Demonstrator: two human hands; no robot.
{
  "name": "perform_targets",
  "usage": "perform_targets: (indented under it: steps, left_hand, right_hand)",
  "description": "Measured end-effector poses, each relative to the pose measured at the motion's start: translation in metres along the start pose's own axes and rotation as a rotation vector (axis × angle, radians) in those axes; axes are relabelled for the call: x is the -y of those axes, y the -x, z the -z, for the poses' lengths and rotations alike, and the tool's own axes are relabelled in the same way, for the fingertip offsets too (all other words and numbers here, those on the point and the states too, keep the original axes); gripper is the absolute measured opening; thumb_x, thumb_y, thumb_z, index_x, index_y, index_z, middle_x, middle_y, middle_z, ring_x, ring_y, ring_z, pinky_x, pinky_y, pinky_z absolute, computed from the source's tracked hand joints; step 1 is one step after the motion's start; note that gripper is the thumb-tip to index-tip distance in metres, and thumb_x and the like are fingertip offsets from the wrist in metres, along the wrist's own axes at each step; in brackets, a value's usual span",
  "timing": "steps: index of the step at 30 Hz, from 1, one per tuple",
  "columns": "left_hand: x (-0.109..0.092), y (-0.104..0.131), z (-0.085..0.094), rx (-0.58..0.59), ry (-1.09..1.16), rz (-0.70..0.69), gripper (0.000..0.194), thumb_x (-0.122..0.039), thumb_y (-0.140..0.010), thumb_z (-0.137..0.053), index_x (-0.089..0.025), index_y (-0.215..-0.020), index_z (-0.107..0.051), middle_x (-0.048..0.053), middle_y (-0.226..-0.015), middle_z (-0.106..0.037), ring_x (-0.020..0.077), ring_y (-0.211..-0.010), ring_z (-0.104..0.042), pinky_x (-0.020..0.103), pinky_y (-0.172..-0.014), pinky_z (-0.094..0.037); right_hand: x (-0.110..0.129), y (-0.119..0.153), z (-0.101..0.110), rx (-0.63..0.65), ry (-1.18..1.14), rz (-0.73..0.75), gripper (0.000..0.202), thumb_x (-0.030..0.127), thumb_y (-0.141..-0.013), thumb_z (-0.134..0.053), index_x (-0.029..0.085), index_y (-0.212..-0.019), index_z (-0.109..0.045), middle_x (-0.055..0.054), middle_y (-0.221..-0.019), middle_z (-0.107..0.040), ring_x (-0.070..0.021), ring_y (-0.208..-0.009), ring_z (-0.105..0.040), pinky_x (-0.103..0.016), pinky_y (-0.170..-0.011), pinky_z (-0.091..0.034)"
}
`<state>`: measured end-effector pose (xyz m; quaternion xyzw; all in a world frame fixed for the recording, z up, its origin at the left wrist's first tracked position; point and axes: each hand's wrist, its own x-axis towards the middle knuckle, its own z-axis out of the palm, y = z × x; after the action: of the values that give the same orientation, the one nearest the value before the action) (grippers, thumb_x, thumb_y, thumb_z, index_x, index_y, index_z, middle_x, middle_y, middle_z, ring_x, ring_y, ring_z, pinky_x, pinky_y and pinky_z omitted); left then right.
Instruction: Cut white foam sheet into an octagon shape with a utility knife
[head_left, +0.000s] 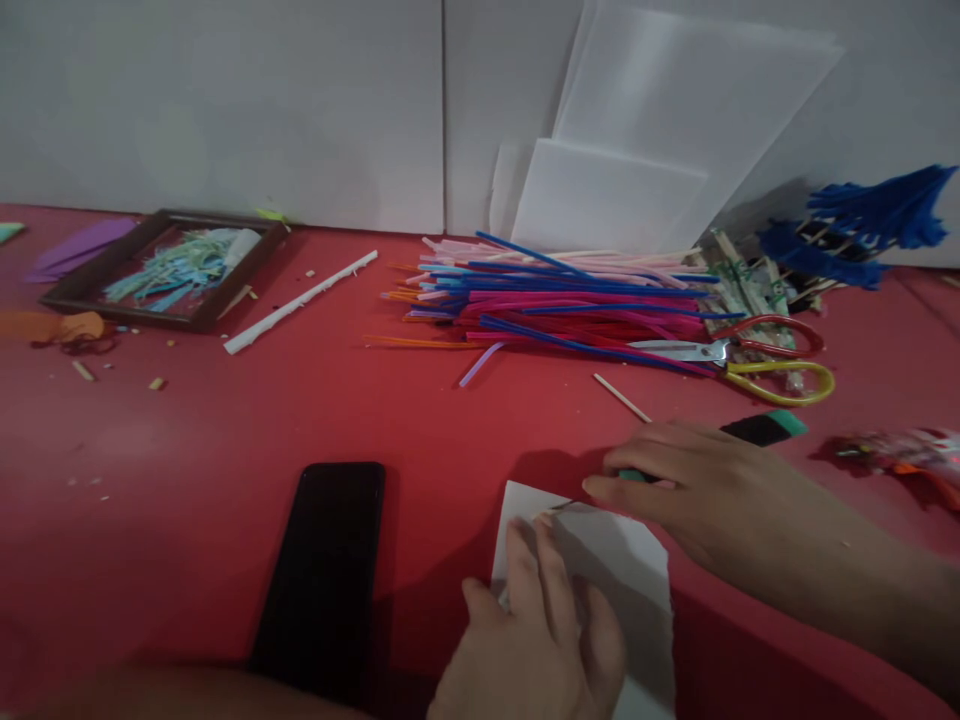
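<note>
**Cutting the white sheet at the lower centre**

The white sheet (600,570) lies flat on the red bench (187,480) at the lower centre of the frame, and you are partway through a cut along its top edge, as far as I can judge. Your left hand (536,640) lies palm down on the sheet, fingers spread, pinning it. Your right hand (697,490) has its grip closed around a craft knife (757,430) with a black and green handle; the thin tip meets the sheet just above your left fingertips (536,530).

The next move calls for a steady draw of the blade, with the left fingers clear of its line, since they sit very close.

Just left of the sheet lies a dark phone (326,570). Above, in the middle of the frame, is a heap of coloured pipe cleaners (555,300), with scissors (750,365) at its right end. White boards (660,150) lean on the wall behind. A framed tray (169,268) of paper strips sits upper left.
</note>
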<state>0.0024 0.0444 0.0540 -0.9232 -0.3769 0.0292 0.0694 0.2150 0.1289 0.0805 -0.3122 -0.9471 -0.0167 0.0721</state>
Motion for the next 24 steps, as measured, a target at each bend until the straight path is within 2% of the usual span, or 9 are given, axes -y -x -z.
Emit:
perform_targets:
  steps: [7,13,18,21,24]
  left_hand:
    - [0.002,-0.001,0.003,0.028,0.027,-0.005,0.032,-0.019,-0.098,-0.044,-0.024,-0.125,-0.059,0.017,-0.135,-0.060,0.0346,-0.120,-0.060,0.035,-0.062,-0.062]
    - [0.000,0.001,-0.001,0.052,0.034,0.017,0.034,-0.017,-0.094,-0.051,-0.023,-0.126,-0.059,0.017,-0.138,-0.057,0.0330,-0.117,-0.062,0.034,-0.067,-0.062]
    - [0.001,0.000,0.002,0.024,0.009,-0.006,0.033,-0.019,-0.096,-0.046,-0.027,-0.126,-0.056,0.015,-0.132,-0.062,0.0331,-0.118,-0.061,0.035,-0.062,-0.062]
    - [0.004,-0.001,0.004,-0.004,-0.026,0.001,0.029,-0.019,-0.096,-0.046,-0.025,-0.123,-0.057,0.016,-0.130,-0.063,0.0324,-0.117,-0.062,0.032,-0.059,-0.061]
    - [0.010,-0.006,0.005,-0.025,-0.002,-0.029,0.029,-0.025,-0.097,-0.046,-0.021,-0.122,-0.058,0.017,-0.128,-0.063,0.0313,-0.111,-0.063,0.029,-0.053,-0.058]
  right_hand:
    - [-0.002,0.003,0.002,0.004,0.007,0.001,0.040,-0.001,-0.078,-0.046,0.023,-0.098,-0.071,-0.005,-0.089,-0.073,-0.0190,-0.073,-0.065,-0.033,-0.067,-0.049]
    - [-0.004,0.006,0.002,0.003,0.017,0.005,0.038,0.000,-0.079,-0.046,0.024,-0.097,-0.070,-0.004,-0.087,-0.073,-0.0188,-0.071,-0.065,-0.032,-0.065,-0.049]
    - [-0.004,0.006,0.004,0.009,0.012,0.001,0.040,-0.001,-0.077,-0.045,0.023,-0.097,-0.070,-0.005,-0.088,-0.073,-0.0202,-0.072,-0.066,-0.034,-0.065,-0.050]
    - [-0.005,0.007,0.003,0.001,-0.011,-0.014,0.040,0.000,-0.079,-0.043,0.022,-0.099,-0.070,-0.006,-0.090,-0.074,-0.0207,-0.075,-0.067,-0.035,-0.066,-0.053]
    - [-0.005,0.016,-0.004,-0.023,0.001,-0.119,0.042,0.002,-0.084,-0.041,0.022,-0.109,-0.068,-0.005,-0.096,-0.075,-0.0208,-0.082,-0.070,-0.036,-0.072,-0.056]
